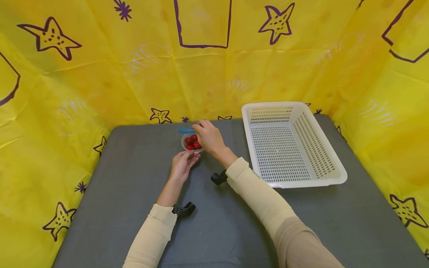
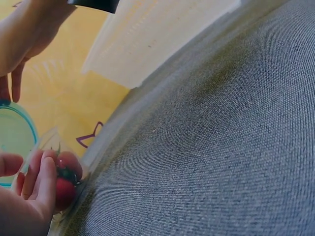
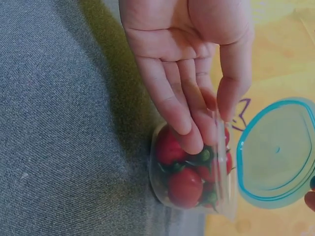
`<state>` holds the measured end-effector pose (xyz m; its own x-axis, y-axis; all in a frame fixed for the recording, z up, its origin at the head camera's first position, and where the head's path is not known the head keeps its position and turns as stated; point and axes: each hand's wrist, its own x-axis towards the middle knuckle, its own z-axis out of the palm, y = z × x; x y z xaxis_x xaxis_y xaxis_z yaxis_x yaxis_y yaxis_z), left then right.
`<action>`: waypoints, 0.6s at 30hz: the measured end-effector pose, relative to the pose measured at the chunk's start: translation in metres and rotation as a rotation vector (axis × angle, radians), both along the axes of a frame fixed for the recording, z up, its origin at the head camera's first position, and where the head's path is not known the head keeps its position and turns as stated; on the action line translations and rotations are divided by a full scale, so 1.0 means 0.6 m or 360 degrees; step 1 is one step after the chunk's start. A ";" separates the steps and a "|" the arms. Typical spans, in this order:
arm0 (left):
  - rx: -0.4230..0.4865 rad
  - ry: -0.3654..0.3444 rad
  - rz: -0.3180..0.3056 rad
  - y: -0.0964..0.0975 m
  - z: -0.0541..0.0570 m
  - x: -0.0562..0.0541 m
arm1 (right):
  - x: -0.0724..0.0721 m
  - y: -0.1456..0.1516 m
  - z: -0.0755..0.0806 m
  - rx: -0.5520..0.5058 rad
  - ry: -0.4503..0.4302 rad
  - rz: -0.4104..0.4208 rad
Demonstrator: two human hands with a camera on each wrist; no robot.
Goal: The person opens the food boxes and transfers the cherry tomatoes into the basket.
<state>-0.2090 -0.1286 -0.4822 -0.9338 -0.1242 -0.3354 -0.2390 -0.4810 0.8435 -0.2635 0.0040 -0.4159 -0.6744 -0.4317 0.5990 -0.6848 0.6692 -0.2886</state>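
Observation:
A small clear round tub (image 1: 183,144) stands near the back edge of the table, full of small red tomatoes (image 3: 185,188) with green stems. My left hand (image 1: 182,163) holds it from the near side, thumb at the rim and fingers along the outer wall. Beyond the rim, my right hand (image 1: 210,137) pinches a round translucent lid (image 1: 186,130) with a blue edge by that edge. The lid stands tilted on its side, apart from the tub in the right wrist view. Only the right hand's fingertips (image 3: 311,200) show there.
A large white perforated plastic basket (image 1: 285,182) stands on the right of the grey cloth-covered table (image 1: 134,178). Yellow sheeting (image 1: 201,74) with starfish prints hangs behind and on both sides. Each wrist carries a black camera (image 1: 219,178).

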 end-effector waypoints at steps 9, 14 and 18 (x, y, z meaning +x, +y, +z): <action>-0.0001 -0.0009 0.0047 -0.001 -0.004 -0.002 | -0.006 0.004 0.024 0.0068 -0.0193 0.0000; 0.0011 0.0125 0.0062 -0.001 -0.010 0.006 | -0.008 0.006 0.040 0.0159 -0.0169 0.0059; 0.0046 0.0150 0.0086 0.000 -0.010 0.008 | -0.009 0.009 0.058 0.0189 -0.0162 0.0105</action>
